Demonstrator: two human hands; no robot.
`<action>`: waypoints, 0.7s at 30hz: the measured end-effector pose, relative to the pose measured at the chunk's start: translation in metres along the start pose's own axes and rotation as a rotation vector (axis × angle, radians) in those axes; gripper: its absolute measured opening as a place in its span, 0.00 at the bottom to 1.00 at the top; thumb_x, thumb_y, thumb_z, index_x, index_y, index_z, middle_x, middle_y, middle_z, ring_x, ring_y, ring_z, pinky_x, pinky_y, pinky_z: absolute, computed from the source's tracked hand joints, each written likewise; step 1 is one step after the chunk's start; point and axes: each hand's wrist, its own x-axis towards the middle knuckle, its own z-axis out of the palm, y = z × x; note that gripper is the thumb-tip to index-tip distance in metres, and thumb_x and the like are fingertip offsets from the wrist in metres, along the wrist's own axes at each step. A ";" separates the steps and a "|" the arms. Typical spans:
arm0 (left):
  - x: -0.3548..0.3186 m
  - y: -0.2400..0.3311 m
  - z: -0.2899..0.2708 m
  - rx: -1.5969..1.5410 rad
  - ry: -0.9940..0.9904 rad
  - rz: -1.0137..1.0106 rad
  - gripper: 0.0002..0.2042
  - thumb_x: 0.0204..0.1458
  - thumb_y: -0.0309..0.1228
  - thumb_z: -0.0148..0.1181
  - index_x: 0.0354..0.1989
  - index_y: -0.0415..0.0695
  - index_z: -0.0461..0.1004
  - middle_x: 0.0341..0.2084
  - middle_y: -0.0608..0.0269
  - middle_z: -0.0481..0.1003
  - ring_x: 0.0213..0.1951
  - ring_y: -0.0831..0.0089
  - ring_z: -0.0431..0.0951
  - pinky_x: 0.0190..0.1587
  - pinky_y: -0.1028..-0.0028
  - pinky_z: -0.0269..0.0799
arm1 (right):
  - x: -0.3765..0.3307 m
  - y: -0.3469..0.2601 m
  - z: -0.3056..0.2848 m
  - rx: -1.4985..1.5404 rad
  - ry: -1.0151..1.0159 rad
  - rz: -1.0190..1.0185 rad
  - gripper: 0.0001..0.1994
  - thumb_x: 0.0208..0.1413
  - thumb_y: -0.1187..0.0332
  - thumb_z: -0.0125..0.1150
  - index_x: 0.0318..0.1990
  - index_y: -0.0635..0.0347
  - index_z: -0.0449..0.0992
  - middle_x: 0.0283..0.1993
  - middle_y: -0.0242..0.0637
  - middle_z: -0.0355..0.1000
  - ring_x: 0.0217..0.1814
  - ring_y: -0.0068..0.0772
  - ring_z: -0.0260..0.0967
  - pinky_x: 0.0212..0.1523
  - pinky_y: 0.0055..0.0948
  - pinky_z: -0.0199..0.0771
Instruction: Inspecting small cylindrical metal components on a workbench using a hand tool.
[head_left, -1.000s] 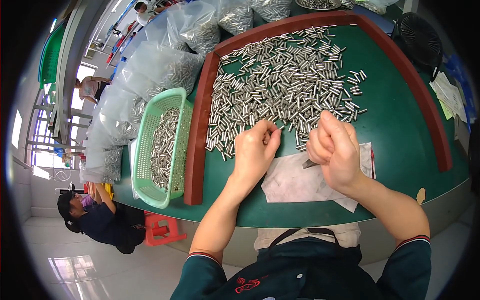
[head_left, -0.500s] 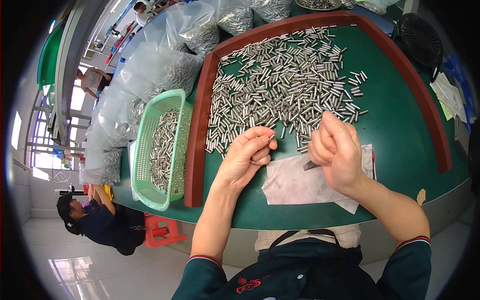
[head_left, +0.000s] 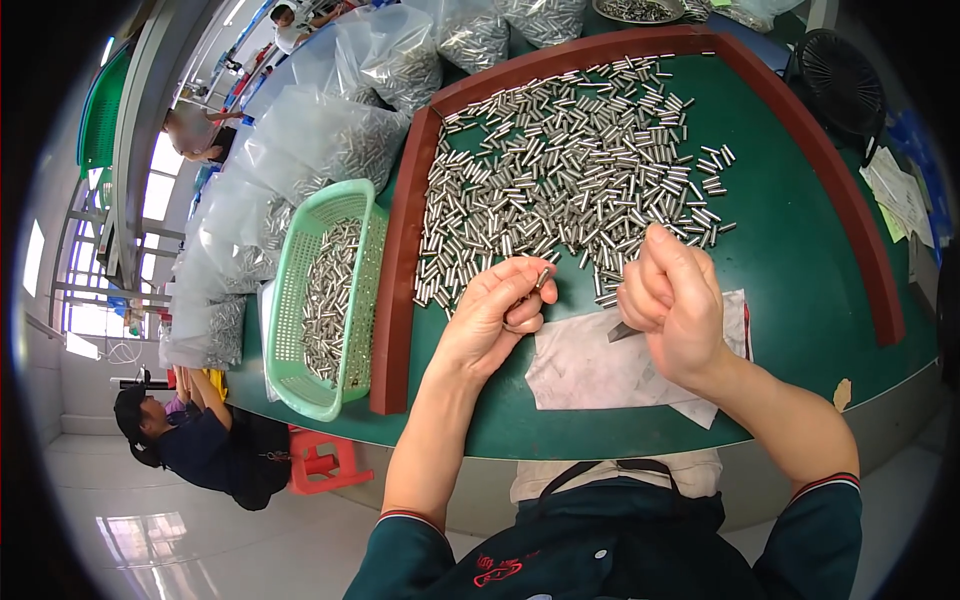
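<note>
My left hand [head_left: 502,305] pinches a short shiny metal pin [head_left: 543,277] between thumb and fingers. Only one end of that pin shows. To its right, my right hand [head_left: 672,300] is closed in a fist around a dark flat strip [head_left: 622,332], whose blunt end juts out below the fingers; the rest is hidden in the palm. Both hands are raised just short of a wide heap of metal pins [head_left: 570,165] on the green table [head_left: 780,250]. A stained white cloth [head_left: 590,365] lies beneath and between the hands.
A dark red wooden frame [head_left: 393,290] borders the heap at left, back and right. Left of it stands a green plastic basket [head_left: 357,350] partly filled with pins. Clear plastic bags of pins [head_left: 330,145] line the back left. A black fan [head_left: 840,85] stands at the far right.
The pin in my left hand has tilted slightly, and the fingers have shifted a little. My right hand stays in place. A person in the left background has moved.
</note>
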 end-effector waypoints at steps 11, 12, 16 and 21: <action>-0.014 -0.019 0.033 1.300 0.002 0.444 0.06 0.46 0.27 0.54 0.29 0.37 0.65 0.14 0.56 0.70 0.16 0.66 0.71 0.19 0.71 0.64 | 0.002 0.001 0.002 -0.074 0.013 -0.034 0.22 0.57 0.62 0.35 0.10 0.51 0.48 0.06 0.25 0.43 0.08 0.16 0.34 0.11 0.20 0.35; -0.013 -0.024 0.035 1.434 0.015 0.499 0.06 0.44 0.26 0.54 0.26 0.38 0.65 0.14 0.52 0.69 0.18 0.56 0.70 0.20 0.67 0.64 | 0.002 -0.001 0.003 -0.074 0.011 -0.044 0.22 0.57 0.62 0.35 0.10 0.51 0.48 0.06 0.25 0.43 0.08 0.16 0.34 0.10 0.20 0.35; -0.015 -0.022 0.039 1.483 0.016 0.439 0.07 0.43 0.26 0.55 0.26 0.39 0.64 0.13 0.53 0.69 0.18 0.57 0.70 0.20 0.66 0.64 | -0.002 -0.003 -0.001 0.017 -0.047 -0.097 0.21 0.56 0.64 0.38 0.11 0.54 0.49 0.09 0.22 0.45 0.11 0.13 0.38 0.13 0.18 0.37; -0.018 -0.022 0.038 1.424 0.043 0.429 0.07 0.43 0.25 0.57 0.27 0.38 0.66 0.11 0.59 0.66 0.12 0.71 0.65 0.17 0.75 0.60 | -0.004 -0.001 0.005 -0.051 0.013 -0.107 0.22 0.57 0.63 0.33 0.09 0.52 0.48 0.06 0.25 0.44 0.09 0.17 0.33 0.11 0.20 0.37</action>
